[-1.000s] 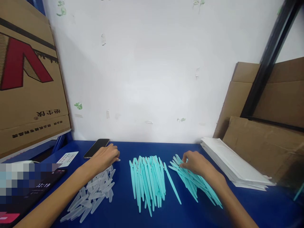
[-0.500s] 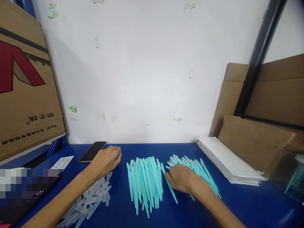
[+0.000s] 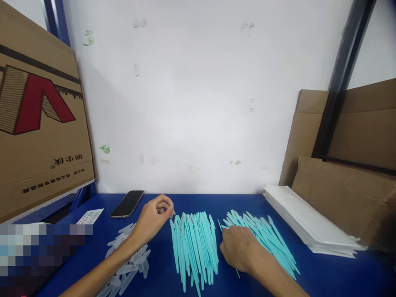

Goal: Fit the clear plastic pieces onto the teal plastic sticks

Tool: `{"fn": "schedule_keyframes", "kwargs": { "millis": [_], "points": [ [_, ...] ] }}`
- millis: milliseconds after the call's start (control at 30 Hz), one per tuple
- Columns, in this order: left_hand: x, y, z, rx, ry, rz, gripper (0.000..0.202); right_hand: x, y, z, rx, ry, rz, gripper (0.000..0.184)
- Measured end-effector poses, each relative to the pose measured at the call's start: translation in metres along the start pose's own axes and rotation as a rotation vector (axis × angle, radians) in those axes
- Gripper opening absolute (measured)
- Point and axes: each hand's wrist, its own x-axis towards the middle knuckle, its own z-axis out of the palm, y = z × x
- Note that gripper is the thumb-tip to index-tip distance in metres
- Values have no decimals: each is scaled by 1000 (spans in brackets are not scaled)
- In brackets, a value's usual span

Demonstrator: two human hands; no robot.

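Note:
My left hand (image 3: 156, 216) is above the left edge of the middle pile, thumb and forefinger pinched on a small translucent cap (image 3: 173, 212). Beneath that forearm lies a heap of loose translucent caps (image 3: 126, 270), partly covered by it. Slim turquoise eyebrow razors (image 3: 194, 251) lie side by side in the middle of the table. My right hand (image 3: 239, 249) is closed on a single turquoise razor (image 3: 220, 225), whose two ends stick out past the fingers. A second razor pile (image 3: 272, 239) fans out behind and beside that hand.
A phone (image 3: 127, 203) and a printed card (image 3: 89, 216) lie at the left of the blue table (image 3: 161, 272). White padded envelopes (image 3: 312, 222) are stacked at the right, by cardboard (image 3: 343, 198). A large carton (image 3: 46, 144) stands on the left. A white wall rises behind.
My left hand has moved right toward the middle razors, and its pinch on a cap now shows. My right hand has closed over the single razor, which now stands more upright. The view has shifted slightly.

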Motion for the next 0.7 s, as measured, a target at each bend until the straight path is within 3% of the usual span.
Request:
{"fn": "schedule_keyframes", "kwargs": {
  "millis": [133,267,467,700],
  "points": [
    [-2,0,7,-301,-114,-125,30,7,12,-5,18,116,93,31],
    [-5,8,8,-415,-134,-154,35,16,19,-8,108,322,165,28],
    [-8,12,9,-484,-106,-183,37,22,9,-4,409,341,56,18],
    [-10,13,10,-524,-101,-218,35,13,-1,2,482,456,-143,33]
  ]
}}
